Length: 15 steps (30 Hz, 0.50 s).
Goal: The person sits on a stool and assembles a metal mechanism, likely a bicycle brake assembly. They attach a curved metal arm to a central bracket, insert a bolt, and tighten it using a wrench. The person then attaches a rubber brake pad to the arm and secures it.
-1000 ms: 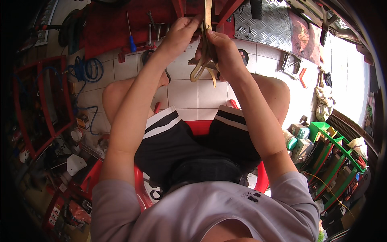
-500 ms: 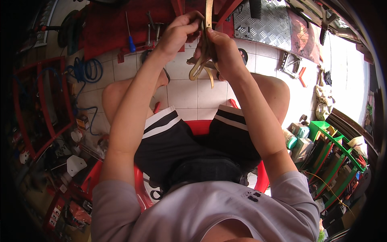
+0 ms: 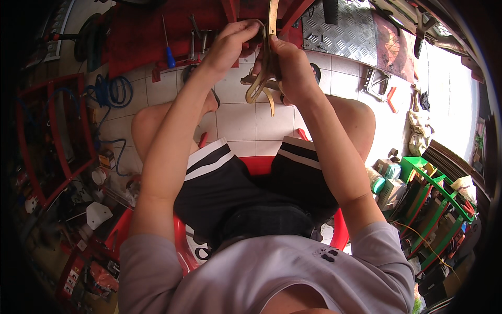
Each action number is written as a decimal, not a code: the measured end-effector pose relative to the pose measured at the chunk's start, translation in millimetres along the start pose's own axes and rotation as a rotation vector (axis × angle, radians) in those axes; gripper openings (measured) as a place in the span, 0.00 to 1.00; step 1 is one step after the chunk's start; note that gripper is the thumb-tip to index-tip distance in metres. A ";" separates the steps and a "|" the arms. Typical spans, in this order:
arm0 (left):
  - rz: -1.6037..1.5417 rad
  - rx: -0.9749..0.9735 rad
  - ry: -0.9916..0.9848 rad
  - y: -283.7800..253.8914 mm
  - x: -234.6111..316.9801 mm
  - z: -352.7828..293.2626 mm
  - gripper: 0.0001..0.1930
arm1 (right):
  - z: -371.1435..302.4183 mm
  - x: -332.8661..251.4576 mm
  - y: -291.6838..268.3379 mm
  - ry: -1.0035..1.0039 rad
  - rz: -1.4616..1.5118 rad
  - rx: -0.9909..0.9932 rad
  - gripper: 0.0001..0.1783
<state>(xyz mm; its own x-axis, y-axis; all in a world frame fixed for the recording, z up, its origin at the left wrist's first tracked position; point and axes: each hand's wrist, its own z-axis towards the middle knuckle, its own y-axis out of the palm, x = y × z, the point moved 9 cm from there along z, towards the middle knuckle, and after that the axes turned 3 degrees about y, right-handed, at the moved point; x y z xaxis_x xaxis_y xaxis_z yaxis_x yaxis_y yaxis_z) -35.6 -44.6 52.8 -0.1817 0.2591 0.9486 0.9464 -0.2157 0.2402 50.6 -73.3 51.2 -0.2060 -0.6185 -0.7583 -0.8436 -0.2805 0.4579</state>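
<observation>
My right hand (image 3: 294, 70) is wrapped round a yellowish, strap-like strip (image 3: 272, 20), its thumb pressed on the flat face near a small hole. Below the fist the strip folds into a narrow loop (image 3: 252, 93), and a thin tail hangs beside it. Just left of the strip, my left hand (image 3: 230, 46) has its fingers curled in, the tips against or very close to the strip's edge. What those fingertips pinch is hidden. A brownish flat piece (image 3: 248, 80) shows behind the loop; I cannot tell whether it is part of the strip.
Ahead stands a red work platform (image 3: 138, 39) holding a blue-handled screwdriver (image 3: 171, 58) and spanners (image 3: 192, 44). A ridged metal plate (image 3: 340, 31) lies at its right. Coiled blue hose (image 3: 112, 91) and a red frame (image 3: 52, 141) are left; a green rack (image 3: 438, 184) stands right.
The hanging loop and tail have swung slightly left. My left fingers have shifted a little beside the strip; my right hand keeps its hold almost in place.
</observation>
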 end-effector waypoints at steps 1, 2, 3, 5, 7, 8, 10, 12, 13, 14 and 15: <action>-0.030 -0.097 0.030 7.8 4.2 -0.5 0.13 | -0.6 -0.9 -1.4 -0.001 0.014 0.014 0.21; -0.020 -0.097 0.054 7.7 5.3 -0.1 0.13 | -0.9 -1.6 -2.5 -0.003 0.028 0.026 0.21; -0.010 -0.097 0.077 7.8 4.9 0.8 0.12 | -0.7 -2.3 -2.6 -0.007 0.019 0.023 0.21; 0.004 -0.075 0.119 6.8 4.1 2.4 0.11 | 0.1 -2.7 -3.6 -0.014 0.001 0.020 0.21; 0.011 -0.031 0.156 4.1 3.2 3.8 0.09 | 1.1 0.5 -4.6 -0.002 0.003 0.014 0.20; 0.048 -0.022 0.190 2.9 3.3 4.9 0.09 | 1.9 2.2 -4.8 0.004 0.003 0.009 0.20; 0.123 -0.004 0.258 0.1 4.1 7.1 0.10 | 2.9 3.5 -5.2 0.003 -0.020 0.009 0.20; 0.136 0.046 0.219 -4.7 -1.0 8.8 0.12 | 2.9 3.7 -4.9 0.004 -0.028 0.003 0.20; 0.142 0.072 0.200 -7.3 -3.5 9.2 0.13 | 2.7 3.1 -4.0 0.004 -0.024 -0.003 0.20; 0.120 0.069 0.129 -7.1 -7.2 8.6 0.14 | 2.3 2.6 -3.9 0.003 -0.019 -0.008 0.20; 0.097 0.065 0.058 -8.1 -10.5 6.7 0.15 | 1.7 2.1 -4.0 -0.001 -0.025 -0.004 0.20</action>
<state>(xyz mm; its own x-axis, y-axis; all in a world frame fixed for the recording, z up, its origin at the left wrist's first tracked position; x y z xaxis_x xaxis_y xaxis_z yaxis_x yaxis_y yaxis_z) -39.6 -39.4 39.5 -0.1017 0.1844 0.9776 0.9754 -0.1747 0.1344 52.7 -72.2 46.9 -0.1855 -0.6110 -0.7696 -0.8465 -0.2983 0.4409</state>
